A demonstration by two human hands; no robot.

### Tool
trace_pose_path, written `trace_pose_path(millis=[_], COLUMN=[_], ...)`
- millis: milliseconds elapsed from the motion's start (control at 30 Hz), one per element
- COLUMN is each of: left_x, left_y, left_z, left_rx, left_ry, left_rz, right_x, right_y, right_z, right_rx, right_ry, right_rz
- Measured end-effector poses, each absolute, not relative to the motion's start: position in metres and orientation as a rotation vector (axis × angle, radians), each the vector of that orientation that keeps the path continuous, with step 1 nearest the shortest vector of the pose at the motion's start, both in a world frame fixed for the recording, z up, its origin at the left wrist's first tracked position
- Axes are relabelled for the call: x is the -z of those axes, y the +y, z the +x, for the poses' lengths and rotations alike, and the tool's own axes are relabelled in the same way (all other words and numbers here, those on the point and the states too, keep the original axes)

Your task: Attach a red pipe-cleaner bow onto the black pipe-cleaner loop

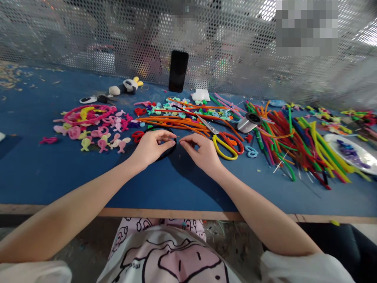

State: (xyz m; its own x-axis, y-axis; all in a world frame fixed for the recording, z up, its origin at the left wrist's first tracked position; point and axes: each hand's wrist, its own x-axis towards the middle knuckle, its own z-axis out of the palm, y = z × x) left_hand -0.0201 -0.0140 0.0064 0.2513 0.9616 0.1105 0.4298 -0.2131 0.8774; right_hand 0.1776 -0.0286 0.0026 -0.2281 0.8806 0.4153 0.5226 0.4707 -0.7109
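My left hand (151, 147) rests on the blue table (59, 173) with its fingers curled round a black ring-shaped band (172, 147). My right hand (202, 151) sits just to its right, thumb and forefinger pinched together near the band; what they pinch is too small to make out. Orange pipe cleaners (176, 122) lie just beyond both hands. Scissors with yellow and red handles (226, 145) lie right beside my right hand.
Pink and yellow twisted shapes (97, 129) lie at the left. A heap of coloured pipe cleaners (297, 141), a wire spool (249, 122) and a white plate (353, 151) are at the right. A black phone (178, 70) leans on the mesh wall (88, 35).
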Motion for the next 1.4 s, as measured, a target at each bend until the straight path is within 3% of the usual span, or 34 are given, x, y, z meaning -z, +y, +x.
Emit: trace_pose_path(millis=[567, 1400], left_x=[-0.0125, -0.0066], left_y=[-0.0233, -0.0147], left_z=[-0.0158, -0.0178], left_rx=[-0.871, -0.798], left_ry=[1.311, 1.272], left_rz=[1.947, 1.348], right_x=[0.0026, 0.0035], right_y=[-0.0247, -0.0297], right_z=[0.1754, 0.1692], right_rx=[-0.583, -0.499], right_ry=[-1.981, -2.009], right_rz=[-1.063, -1.215])
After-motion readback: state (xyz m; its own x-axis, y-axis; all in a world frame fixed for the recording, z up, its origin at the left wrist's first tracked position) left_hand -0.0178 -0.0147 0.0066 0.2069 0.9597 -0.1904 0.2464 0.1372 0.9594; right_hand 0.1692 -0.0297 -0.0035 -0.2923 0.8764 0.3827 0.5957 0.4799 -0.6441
